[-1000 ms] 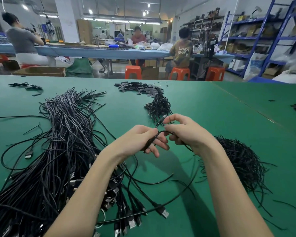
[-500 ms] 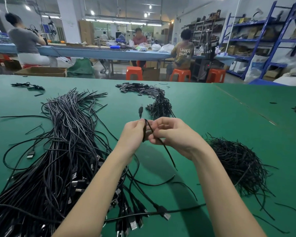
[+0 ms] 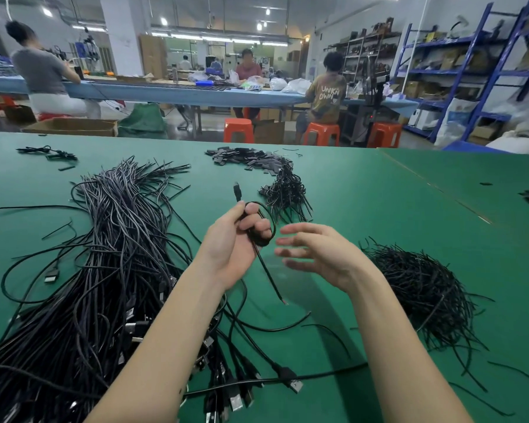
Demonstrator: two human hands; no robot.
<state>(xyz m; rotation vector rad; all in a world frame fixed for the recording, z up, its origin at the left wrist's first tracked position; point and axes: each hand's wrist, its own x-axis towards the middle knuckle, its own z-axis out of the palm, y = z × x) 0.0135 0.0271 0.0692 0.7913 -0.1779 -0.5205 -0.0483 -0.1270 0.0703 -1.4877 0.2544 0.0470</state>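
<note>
My left hand (image 3: pixel 232 239) grips a short black cable (image 3: pixel 264 264) looped into a small coil around its fingers. The cable's plug end (image 3: pixel 237 192) sticks up above the thumb, and its bare tail hangs down towards the green table (image 3: pixel 364 209). My right hand (image 3: pixel 315 254) hovers just right of the coil, fingers spread and blurred, holding nothing.
A big heap of long black USB cables (image 3: pixel 104 270) covers the left of the table. A tangle of thin black ties (image 3: pixel 419 288) lies at right. A bundle of coiled cables (image 3: pixel 287 190) and flat black pieces (image 3: pixel 245 158) lie further back. People sit at a blue bench behind.
My right hand has let go of the cable and moved off to the right, opening. The cable now sits coiled in my left hand, which has risen slightly.
</note>
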